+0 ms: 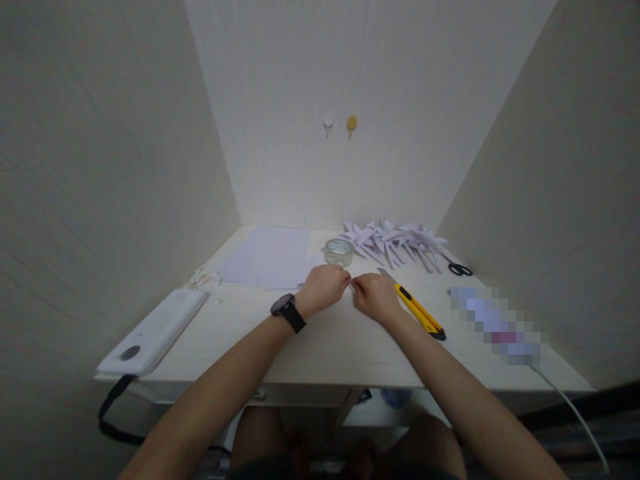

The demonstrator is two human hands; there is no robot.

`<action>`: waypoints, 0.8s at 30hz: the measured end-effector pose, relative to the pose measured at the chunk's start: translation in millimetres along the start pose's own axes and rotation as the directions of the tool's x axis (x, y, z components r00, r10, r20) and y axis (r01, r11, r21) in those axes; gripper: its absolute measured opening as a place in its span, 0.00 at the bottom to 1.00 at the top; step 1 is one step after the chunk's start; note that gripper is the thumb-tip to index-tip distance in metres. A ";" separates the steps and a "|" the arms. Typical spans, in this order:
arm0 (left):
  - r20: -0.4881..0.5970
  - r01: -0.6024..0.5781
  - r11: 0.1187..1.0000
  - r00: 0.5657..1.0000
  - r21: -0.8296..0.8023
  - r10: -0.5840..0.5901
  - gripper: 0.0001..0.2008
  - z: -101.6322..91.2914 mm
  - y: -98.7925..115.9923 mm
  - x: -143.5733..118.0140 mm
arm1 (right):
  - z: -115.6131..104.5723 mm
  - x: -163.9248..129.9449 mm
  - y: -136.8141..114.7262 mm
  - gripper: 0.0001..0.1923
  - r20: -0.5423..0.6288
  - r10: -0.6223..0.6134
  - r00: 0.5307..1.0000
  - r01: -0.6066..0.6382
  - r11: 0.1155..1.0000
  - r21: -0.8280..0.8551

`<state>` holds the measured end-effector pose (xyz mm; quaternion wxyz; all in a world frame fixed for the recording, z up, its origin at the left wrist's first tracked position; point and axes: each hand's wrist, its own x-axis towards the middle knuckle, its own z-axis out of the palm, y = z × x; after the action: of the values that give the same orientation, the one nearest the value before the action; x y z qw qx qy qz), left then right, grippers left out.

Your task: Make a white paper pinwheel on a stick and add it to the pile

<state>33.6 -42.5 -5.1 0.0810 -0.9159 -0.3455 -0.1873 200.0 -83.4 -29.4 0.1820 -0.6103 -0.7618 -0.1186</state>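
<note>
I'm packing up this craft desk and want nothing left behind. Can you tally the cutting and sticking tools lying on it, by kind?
Utility knife: 1, yellow and black, by the right hand
Scissors: 1, black handles, beside the pile of folded paper pieces
Tape roll: 1, clear, beyond the left hand
Total: 3

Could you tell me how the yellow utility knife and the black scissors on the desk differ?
The utility knife has a yellow body; the scissors have black handles. The utility knife lies right beside the right hand; the scissors lie farther back, by the folded paper pieces. Both lie flat on the desk, untouched.
</note>
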 end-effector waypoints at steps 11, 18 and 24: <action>0.094 -0.039 0.990 0.995 0.138 0.026 0.12 -8.5 9.9 -0.2 | -2.6 0.4 -3.8 0.17 0.054 -0.028 0.998 0.031 0.998 -0.056; 0.090 0.005 0.989 0.996 0.145 -0.018 0.13 -11.3 13.2 -0.7 | -5.2 0.8 -2.5 0.17 0.063 -0.035 0.997 0.037 0.998 -0.041; 0.087 -0.006 0.990 0.996 0.142 -0.006 0.13 -8.3 13.6 -0.9 | -4.7 1.1 -1.3 0.18 0.060 -0.054 0.997 0.057 0.998 -0.041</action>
<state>39.6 -55.6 1.9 0.1308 -0.9151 -0.3613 -0.1219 199.1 -84.6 -24.6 0.1431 -0.5958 -0.7809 -0.1216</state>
